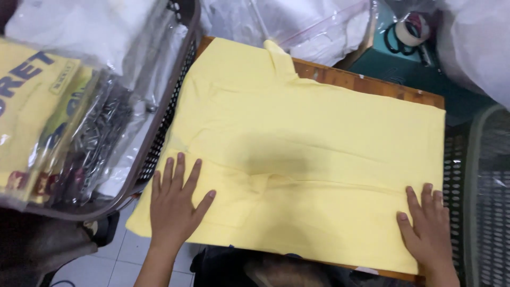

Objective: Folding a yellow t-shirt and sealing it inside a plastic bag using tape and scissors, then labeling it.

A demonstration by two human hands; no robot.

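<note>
A pale yellow garment [308, 143] lies spread flat over a wooden board [366, 82], back side up, with a folded-in strip along its near edge. My left hand [174, 204] presses flat on the near left part of the cloth, fingers apart. My right hand [426, 228] lies flat on the near right corner, fingers close together. Neither hand grips anything.
A clear plastic bag [79, 122] of packed yellow printed garments fills a dark basket at left. White plastic bags [313, 24] lie behind the board. A tape roll [411, 32] sits on a teal surface at back right. A perforated grey crate [489, 202] stands at right.
</note>
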